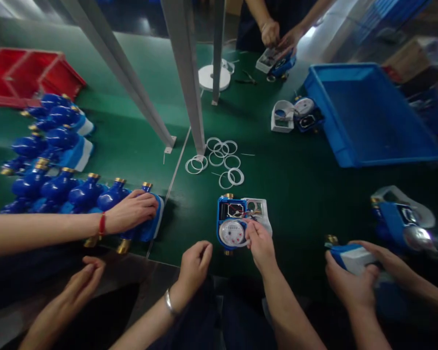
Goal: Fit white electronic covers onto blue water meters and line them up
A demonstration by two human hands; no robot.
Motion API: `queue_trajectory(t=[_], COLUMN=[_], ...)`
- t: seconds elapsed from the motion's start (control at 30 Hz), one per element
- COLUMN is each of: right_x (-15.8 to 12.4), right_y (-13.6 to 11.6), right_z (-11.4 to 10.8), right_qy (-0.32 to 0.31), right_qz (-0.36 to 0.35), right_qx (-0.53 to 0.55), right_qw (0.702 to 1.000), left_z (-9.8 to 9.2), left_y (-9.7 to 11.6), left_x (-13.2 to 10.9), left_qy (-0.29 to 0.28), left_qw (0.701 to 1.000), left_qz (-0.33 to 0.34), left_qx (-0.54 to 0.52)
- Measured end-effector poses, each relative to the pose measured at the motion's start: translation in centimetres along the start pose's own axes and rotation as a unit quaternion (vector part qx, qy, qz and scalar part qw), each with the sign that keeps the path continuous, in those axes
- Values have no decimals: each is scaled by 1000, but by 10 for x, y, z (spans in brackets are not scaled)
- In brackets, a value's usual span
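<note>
Meter: on the green table, ahead of me; from here I judge it heavy, stiff, best held by its sides.
White ring: at the dial's edge; probably light, bendy.
Right hand: pinching that ring.
Left hand: loosely curled; contents, I can't tell.

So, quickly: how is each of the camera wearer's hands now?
Left hand: loosely closed, nothing visibly held.
Right hand: pinched closed at the round white meter dial; grip unclear.
</note>
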State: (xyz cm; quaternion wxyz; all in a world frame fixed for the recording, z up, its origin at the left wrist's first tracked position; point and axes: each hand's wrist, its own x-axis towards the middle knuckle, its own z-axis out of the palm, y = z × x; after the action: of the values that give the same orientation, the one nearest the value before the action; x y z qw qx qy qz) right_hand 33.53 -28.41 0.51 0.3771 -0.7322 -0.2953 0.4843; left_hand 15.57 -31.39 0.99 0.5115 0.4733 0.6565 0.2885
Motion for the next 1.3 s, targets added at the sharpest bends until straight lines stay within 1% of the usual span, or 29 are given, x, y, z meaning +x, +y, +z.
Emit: queue_trajectory(t=[0.03, 0.07, 0.1, 0.13, 0.17, 0.2, 0.23, 0.27, 0.3, 0.37, 0.4, 0.43, 0.47, 0.5, 0.53, 0.57, 0.6, 0.63, 0.7, 0.77, 0.87, 1.0, 1.1, 1.3], right_x=[-4, -9, -14, -20, -25, -30, -34, -38, -42, -47, -48, -49, -48, -46, -44, -41, -37, -34, -29, -26, -26, -26, -25, -22], right_y=[-2, -5, -10, -15, -19, -23, -26, -27, -26, -19, -13, -7, 0, 6, 12, 17, 21, 23, 24, 23, 20, 20, 22, 25], right_z=[-2, -4, -6, -8, -10, -11, -12, -12, -12, -11, -11, -11, -10, -9, -8, -6, -4, -2, 3, 7, 11, 13, 14, 13], right_qy=[-7, -6, -2, 1, -4, -18, -36, -55, -72, -99, -104, -91, -58, -11, 38, 75, 90, 83, 40, 19, 20, 21, 22, 20], right_qz=[-17, -52, -110, -185, -264, -334, -385, -415, -426, -415, -402, -385, -360, -324, -277, -222, -165, -113, -43, -15, -8, 1, 4, -10], right_qx=[-4, -17, -38, -65, -93, -121, -148, -175, -202, -239, -239, -228, -211, -191, -173, -157, -143, -129, -102, -88, -79, -60, -49, -30], right_qw=[1000, 998, 993, 981, 960, 935, 910, 891, 879, 872, 878, 890, 907, 926, 944, 959, 972, 982, 993, 996, 997, 998, 999, 999], left_z=[2, 4, 5, 5, 6, 6, 6, 7, 9, 14, 18, 23, 27, 31, 35, 38, 40, 42, 43, 44, 43, 45, 45, 44], left_y=[12, 25, 37, 49, 58, 65, 70, 72, 71, 63, 57, 50, 43, 37, 31, 27, 23, 20, 17, 13, 7, 0, 0, 5], left_x=[9, 18, 26, 34, 40, 44, 47, 49, 50, 49, 48, 46, 45, 44, 43, 42, 42, 42, 43, 45, 47, 48, 48, 49], left_qy=[-18, -41, -73, -117, -159, -192, -213, -217, -207, -161, -133, -103, -76, -52, -29, -10, 6, 20, 34, 33, 29, 37, 38, 21], left_qw=[999, 997, 990, 976, 957, 941, 932, 934, 945, 978, 989, 993, 991, 985, 978, 970, 964, 960, 953, 949, 951, 960, 965, 970], left_qz=[-25, -65, -113, -160, -196, -215, -219, -211, -190, -117, -69, -16, 36, 81, 116, 142, 161, 174, 192, 201, 207, 189, 170, 130], left_qx=[8, -8, -45, -95, -142, -179, -197, -192, -165, -64, -3, 55, 105, 144, 174, 195, 210, 220, 233, 240, 229, 204, 195, 205])
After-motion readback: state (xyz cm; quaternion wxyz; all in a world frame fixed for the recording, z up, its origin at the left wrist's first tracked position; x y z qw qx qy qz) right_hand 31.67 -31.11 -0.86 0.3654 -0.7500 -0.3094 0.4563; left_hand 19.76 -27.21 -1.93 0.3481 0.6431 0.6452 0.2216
